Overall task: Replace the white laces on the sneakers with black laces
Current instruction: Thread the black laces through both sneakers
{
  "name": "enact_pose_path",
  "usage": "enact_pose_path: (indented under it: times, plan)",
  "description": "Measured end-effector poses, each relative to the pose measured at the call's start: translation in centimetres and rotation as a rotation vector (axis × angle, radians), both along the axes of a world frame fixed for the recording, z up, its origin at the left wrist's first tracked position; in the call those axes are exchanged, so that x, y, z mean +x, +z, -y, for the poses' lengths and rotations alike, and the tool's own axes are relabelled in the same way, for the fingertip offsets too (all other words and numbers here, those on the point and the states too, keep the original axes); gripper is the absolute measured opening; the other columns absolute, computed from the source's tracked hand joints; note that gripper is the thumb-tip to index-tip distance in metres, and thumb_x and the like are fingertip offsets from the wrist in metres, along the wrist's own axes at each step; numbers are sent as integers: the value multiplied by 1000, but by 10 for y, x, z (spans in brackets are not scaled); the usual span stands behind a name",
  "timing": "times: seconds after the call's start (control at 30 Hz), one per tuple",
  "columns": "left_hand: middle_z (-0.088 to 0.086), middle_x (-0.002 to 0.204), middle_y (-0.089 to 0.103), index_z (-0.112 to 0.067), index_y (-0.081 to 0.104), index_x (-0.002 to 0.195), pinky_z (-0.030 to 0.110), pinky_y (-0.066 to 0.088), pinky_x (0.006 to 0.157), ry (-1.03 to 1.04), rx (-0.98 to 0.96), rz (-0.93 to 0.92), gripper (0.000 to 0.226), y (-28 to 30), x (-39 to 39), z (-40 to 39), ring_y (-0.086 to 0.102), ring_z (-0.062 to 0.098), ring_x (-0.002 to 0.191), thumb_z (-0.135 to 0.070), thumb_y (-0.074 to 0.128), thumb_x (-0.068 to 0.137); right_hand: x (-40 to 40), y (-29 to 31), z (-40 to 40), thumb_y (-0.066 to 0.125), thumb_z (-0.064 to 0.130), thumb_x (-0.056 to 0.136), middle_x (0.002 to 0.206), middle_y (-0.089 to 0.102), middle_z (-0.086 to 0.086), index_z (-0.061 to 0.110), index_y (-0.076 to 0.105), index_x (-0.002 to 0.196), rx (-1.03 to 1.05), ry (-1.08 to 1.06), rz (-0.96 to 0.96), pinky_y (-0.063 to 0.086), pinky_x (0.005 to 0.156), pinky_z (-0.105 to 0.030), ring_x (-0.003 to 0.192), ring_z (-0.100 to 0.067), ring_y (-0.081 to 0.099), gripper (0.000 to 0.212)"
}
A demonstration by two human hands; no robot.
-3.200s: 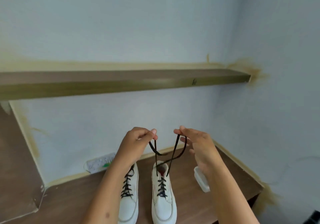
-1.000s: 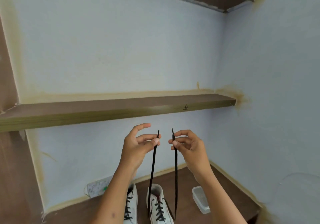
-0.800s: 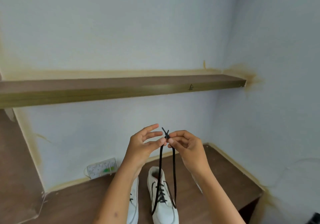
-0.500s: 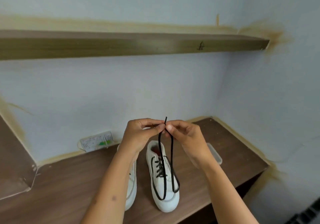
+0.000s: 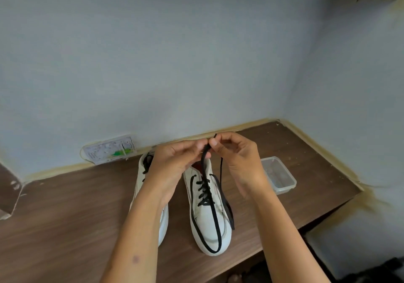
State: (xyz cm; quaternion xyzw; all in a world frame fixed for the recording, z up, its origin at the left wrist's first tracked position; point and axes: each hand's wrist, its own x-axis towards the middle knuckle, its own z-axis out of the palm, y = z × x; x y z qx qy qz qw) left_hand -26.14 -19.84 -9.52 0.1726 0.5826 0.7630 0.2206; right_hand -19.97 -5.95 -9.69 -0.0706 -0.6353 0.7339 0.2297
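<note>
Two white sneakers stand side by side on the wooden shelf. The right sneaker has a black lace through its eyelets, and both long ends hang in loops over its toe. My left hand and my right hand meet above the sneaker's tongue and pinch the two lace ends together. The left sneaker is mostly hidden under my left forearm; black lacing shows near its heel.
A clear plastic container sits to the right of the sneakers. A white power strip lies against the back wall. The shelf's front edge runs close behind the sneaker toes, and walls close the back and right side.
My hands came together and dropped lower, bringing the two lace ends side by side above the right sneaker. The view tilted down, so the slack now lies in loops over the toe.
</note>
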Motion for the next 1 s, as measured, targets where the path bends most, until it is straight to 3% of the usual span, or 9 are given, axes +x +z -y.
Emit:
enact_pose_path:
  times: [0.07,0.13,0.3,0.43,0.57,0.7,0.87,1.0]
  plan:
    - [10,100,75,-8,74,100,32,51,95,40,-41,-37,32,-7,-1,-2,71,20,94,-20,75,71,-1,-6,-3,67,4,88,80,71,-4,-5,66,95,24,-15,-11,52,69,-17,75,-10,68,12]
    - [6,92,76,-14,73,101,22,51,85,47,-113,-102,36,-10,0,-4,71,14,90,-22,77,67,-1,-12,-4,68,3,87,85,70,-5,0,67,91,61,-38,-26,51,72,-18,79,-10,67,5]
    - [-2,80,76,-31,69,108,18,48,82,-25,-355,-293,21,-20,2,-11,72,6,80,-21,67,89,-1,-32,-2,71,3,86,96,65,-12,10,68,87,250,-119,-58,54,69,-22,80,-11,68,8]
    - [-1,79,75,-28,72,101,18,51,84,67,-243,-346,21,-22,-1,-18,70,6,81,-11,65,90,-1,-43,-7,72,7,87,95,66,-7,17,69,89,307,-200,-135,54,81,-31,88,-20,67,10]
    - [4,95,75,-19,75,103,31,50,97,72,-87,-192,17,-23,1,-24,70,14,95,-16,65,89,-3,-46,-9,72,12,86,98,66,-7,17,70,93,236,-227,-181,53,89,-40,97,-25,66,9]
    - [6,91,76,-18,78,93,39,51,98,190,-4,-41,16,-24,1,-26,71,18,93,-19,74,78,-4,-49,-8,72,12,86,100,66,-6,15,70,94,249,-216,-164,53,90,-37,100,-25,66,9]
    - [7,93,76,-19,74,98,36,52,93,284,46,104,28,-28,-3,-21,70,19,94,-14,77,71,-4,-58,-5,71,13,87,99,67,-3,18,70,94,293,-277,-129,51,87,-31,98,-21,66,9]
    - [3,84,74,-18,71,108,25,53,85,392,90,113,32,-37,-11,-12,70,15,85,-6,74,79,-1,-67,-7,68,13,89,92,70,3,20,69,94,151,-365,-81,50,82,-23,89,-12,66,8]
